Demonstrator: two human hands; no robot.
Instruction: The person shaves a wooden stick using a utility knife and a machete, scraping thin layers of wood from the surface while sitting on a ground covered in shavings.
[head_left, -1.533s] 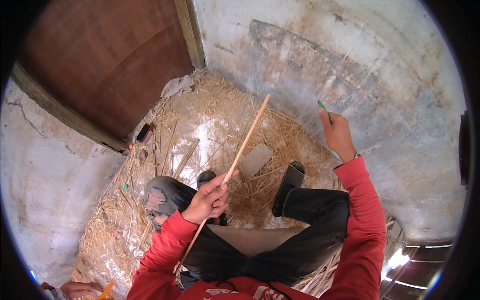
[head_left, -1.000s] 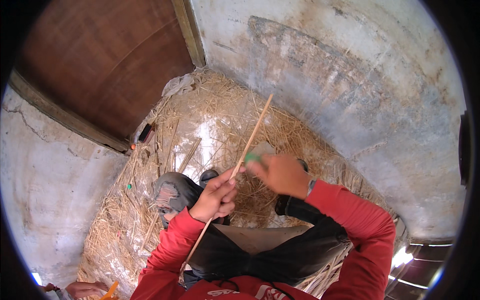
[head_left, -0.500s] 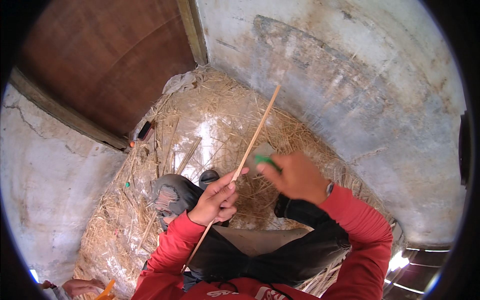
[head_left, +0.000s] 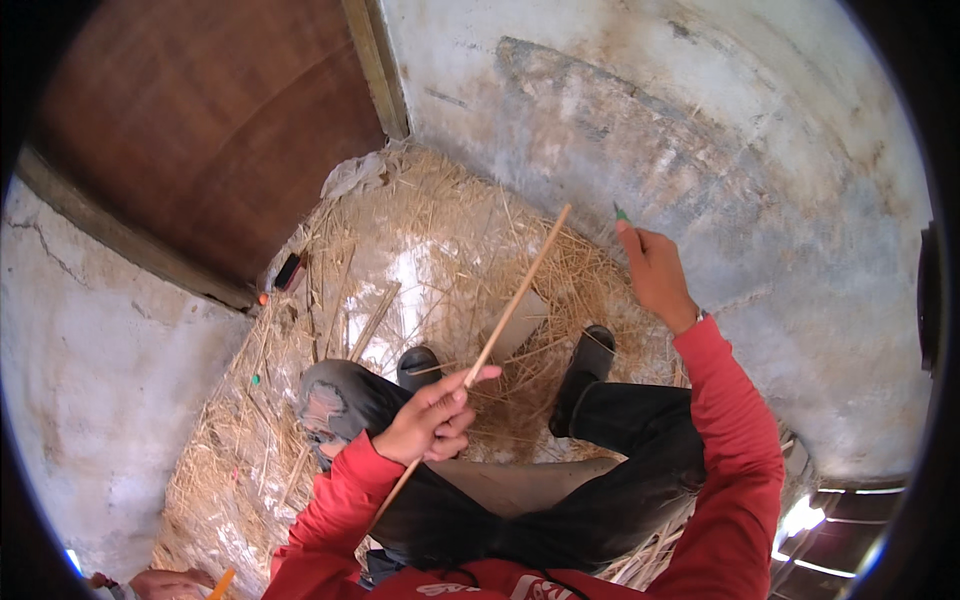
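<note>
My left hand (head_left: 430, 425) is closed around a long, thin wooden stick (head_left: 519, 291), which slants up and away to the right. The stick's lower end runs back under my left forearm. Out to the right, close in view to the wall, my right hand (head_left: 657, 275) grips a small green-handled knife (head_left: 621, 214). A short dark point stands out past the thumb, while most of the handle is hidden in the fist. The knife and the stick are apart.
Straw and shavings (head_left: 450, 190) cover the floor between my legs and the stained wall (head_left: 640, 110). A flat pale piece (head_left: 523, 322) lies beyond my knees. Split strips (head_left: 376, 320) and a dark box-shaped object (head_left: 289, 271) lie left. A brown door panel (head_left: 210, 120) stands behind.
My right hand has swung the knife up and outward, away from the stick. My left hand still holds the stick, whose far tip has dipped slightly. My right foot now shows.
</note>
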